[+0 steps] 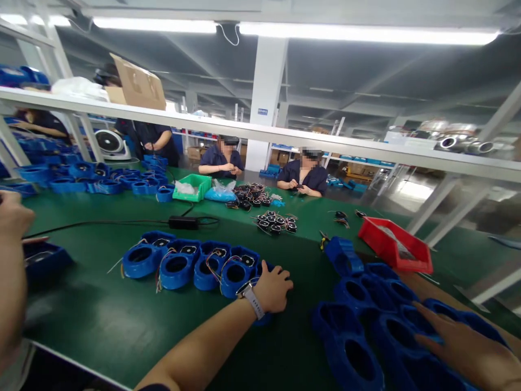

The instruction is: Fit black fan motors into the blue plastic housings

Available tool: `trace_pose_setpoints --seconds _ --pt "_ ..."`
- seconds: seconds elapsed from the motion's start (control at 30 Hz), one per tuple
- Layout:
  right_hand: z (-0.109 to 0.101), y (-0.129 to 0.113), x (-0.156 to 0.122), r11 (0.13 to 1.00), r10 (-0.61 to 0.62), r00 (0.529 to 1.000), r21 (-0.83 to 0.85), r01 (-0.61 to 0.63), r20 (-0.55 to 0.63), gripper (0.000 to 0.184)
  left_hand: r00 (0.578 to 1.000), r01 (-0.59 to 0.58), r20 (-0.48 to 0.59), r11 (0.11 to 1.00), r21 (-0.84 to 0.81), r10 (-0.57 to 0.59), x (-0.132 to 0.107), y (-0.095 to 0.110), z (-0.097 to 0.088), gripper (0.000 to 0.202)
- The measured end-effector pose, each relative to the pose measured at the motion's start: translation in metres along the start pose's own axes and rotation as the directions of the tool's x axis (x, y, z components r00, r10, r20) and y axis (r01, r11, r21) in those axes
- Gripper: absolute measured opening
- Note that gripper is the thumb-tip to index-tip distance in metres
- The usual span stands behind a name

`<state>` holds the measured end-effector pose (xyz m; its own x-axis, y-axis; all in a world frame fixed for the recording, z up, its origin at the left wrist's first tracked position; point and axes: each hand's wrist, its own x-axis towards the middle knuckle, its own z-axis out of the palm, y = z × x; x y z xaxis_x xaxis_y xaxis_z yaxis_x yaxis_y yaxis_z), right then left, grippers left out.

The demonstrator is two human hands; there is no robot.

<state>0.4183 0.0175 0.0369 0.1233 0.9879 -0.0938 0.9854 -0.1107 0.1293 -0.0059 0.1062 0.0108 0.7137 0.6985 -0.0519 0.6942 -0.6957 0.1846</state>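
Observation:
My left hand (pixel 274 288), a watch on its wrist, lies curled over the right end of a row of round blue plastic housings (pixel 191 263) with coloured wires, on the green table (pixel 101 320). The housing it grips (pixel 238 277) is partly hidden under the fingers. At the bottom right, my right hand (pixel 468 347) rests with its fingers stretched flat on a heap of empty blue housings (pixel 366 304).
Another person's arm (pixel 12 260) rises at the far left beside a blue tray (pixel 40 258). Farther back are a red bin (pixel 394 244), a green bin (pixel 191 187), a black power adaptor (pixel 183 221) with its cable, small black fans (pixel 277 222) and more blue housings (pixel 101 182). Several seated workers face me.

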Motion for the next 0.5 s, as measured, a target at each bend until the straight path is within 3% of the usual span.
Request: trace_pose_setpoints --seconds 0.07,0.13,0.27,0.37,0.43,0.5 --pt "-0.03 -0.02 0.006 0.995 -0.102 0.984 -0.022 0.1 -0.148 0.068 1.0 0.012 0.007 1.0 -0.01 -0.012 -0.007 -0.009 -0.002 0.041" --pt "-0.056 -0.046 0.015 0.973 -0.228 0.95 -0.017 0.229 -0.212 0.061 0.999 0.028 0.016 0.999 -0.016 -0.028 -0.014 -0.024 -0.004 0.04" --pt "-0.097 -0.111 0.052 0.919 -0.391 0.918 0.022 0.393 -0.062 0.057 0.997 0.077 0.015 0.997 -0.021 -0.077 -0.027 -0.059 -0.011 0.044" --pt "-0.109 -0.166 0.098 0.862 -0.507 0.862 0.016 0.507 -0.002 0.055 0.992 0.089 -0.089 0.995 -0.053 -0.093 -0.053 -0.07 -0.028 0.055" --pt "-0.106 -0.204 0.134 0.822 -0.57 0.822 0.005 0.57 -0.003 0.054 0.983 0.042 -0.174 0.994 -0.104 -0.06 -0.081 -0.064 -0.039 0.057" --pt "-0.095 -0.241 0.172 0.811 -0.585 0.811 0.001 0.585 0.003 0.057 0.976 -0.04 -0.22 0.987 -0.156 0.005 -0.114 -0.052 -0.044 0.051"
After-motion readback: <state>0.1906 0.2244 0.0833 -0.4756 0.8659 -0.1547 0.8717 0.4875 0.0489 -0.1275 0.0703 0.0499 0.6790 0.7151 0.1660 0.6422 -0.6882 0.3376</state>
